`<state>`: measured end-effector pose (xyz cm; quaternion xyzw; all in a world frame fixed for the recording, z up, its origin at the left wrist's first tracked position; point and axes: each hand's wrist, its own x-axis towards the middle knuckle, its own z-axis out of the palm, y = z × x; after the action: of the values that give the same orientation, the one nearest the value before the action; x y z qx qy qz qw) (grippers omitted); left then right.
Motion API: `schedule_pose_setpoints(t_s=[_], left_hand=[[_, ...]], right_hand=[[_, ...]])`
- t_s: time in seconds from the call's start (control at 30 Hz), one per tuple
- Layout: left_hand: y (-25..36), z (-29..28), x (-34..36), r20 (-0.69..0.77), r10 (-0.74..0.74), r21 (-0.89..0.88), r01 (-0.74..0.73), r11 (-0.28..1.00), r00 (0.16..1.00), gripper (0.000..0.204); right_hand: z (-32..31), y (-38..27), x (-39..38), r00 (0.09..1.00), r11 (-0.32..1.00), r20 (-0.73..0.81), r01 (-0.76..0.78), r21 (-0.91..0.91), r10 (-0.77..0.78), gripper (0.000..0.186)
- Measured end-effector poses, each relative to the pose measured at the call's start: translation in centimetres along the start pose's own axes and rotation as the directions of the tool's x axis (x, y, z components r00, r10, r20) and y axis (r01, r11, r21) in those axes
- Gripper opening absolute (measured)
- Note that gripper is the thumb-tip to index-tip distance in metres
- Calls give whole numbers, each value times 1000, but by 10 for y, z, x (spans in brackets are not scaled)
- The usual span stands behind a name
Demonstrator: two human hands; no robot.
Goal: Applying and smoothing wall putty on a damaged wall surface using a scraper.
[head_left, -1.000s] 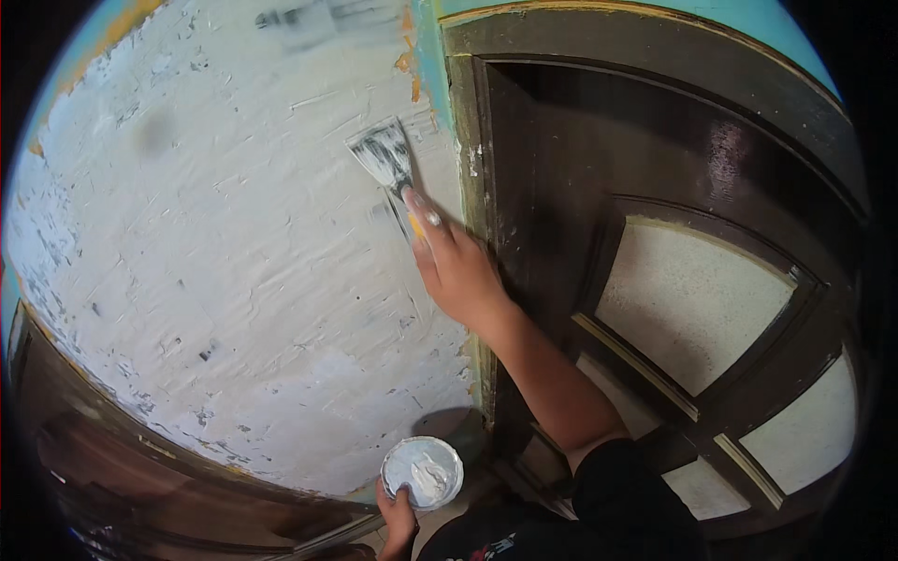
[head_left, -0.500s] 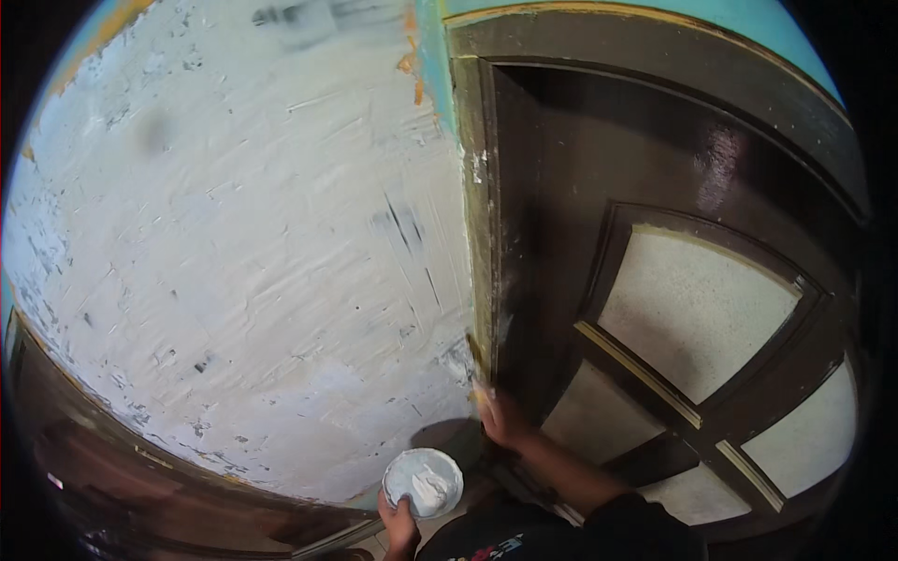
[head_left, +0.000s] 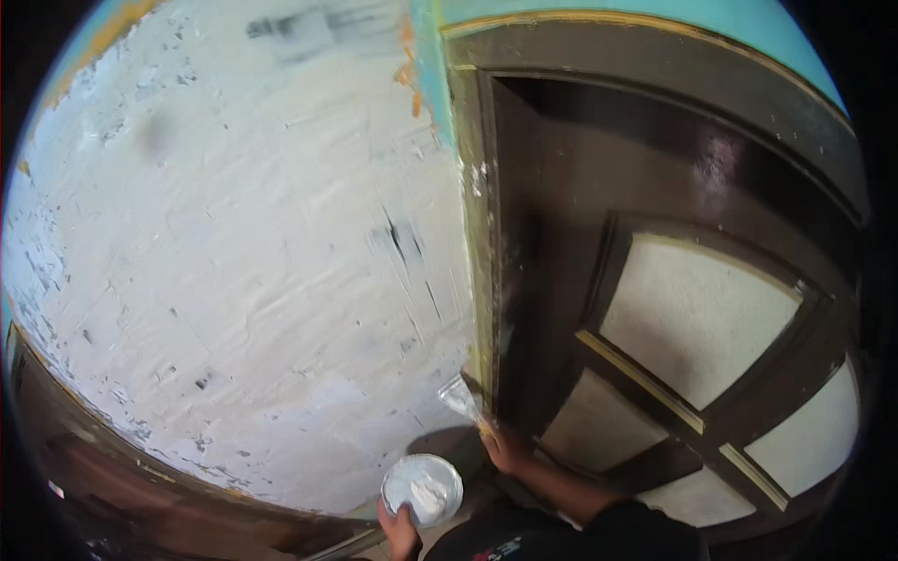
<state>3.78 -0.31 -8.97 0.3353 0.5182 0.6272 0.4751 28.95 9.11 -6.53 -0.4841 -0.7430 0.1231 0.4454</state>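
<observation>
My right hand [head_left: 503,447] grips a putty knife [head_left: 460,396] whose wide blade is against or very near the wall, beside the door frame. The wall [head_left: 253,243] is coated in rough whitish filler, with dark gouges and bare patches showing through. Lower down, my left hand [head_left: 400,531] holds a round, shallow white container [head_left: 397,480] by its rim, thumb over the edge. A lump of white putty [head_left: 429,496] sits inside it, toward the right side.
Right of the wall stands a dark brown door [head_left: 561,187] with pale panels, set in a worn wooden frame [head_left: 480,234]. Turquoise paint [head_left: 552,9] shows above it. Dark brown wood [head_left: 122,467] runs along the lower left of the wall.
My right hand and the putty knife have moved slightly down along the frame, and the blade now shows more broadly. The container has stayed nearly in place.
</observation>
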Motion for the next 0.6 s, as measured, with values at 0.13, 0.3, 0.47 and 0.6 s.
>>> schedule_pose_setpoints(t_s=[0.13, 0.3, 0.47, 0.6], left_hand=[[3, -1, -4, -54, -102, -28, 101, 994, 993, 48], [1, 8, 12, 45, -62, 75, 59, 995, 997, 45], [14, 22, 15, 49, -54, 24, 53, 998, 997, 44], [12, 23, 9, 81, -72, 30, 70, 997, 994, 44]], right_hand=[[-27, -18, 0, 988, 999, -146, -44, -30, 39, 40], [-104, -79, 135, 795, 941, -504, 282, -187, -338, 31], [-147, -143, 220, 619, 878, -634, 420, -231, -463, 37], [-136, -161, 228, 761, 916, -518, 378, -134, -390, 46]])
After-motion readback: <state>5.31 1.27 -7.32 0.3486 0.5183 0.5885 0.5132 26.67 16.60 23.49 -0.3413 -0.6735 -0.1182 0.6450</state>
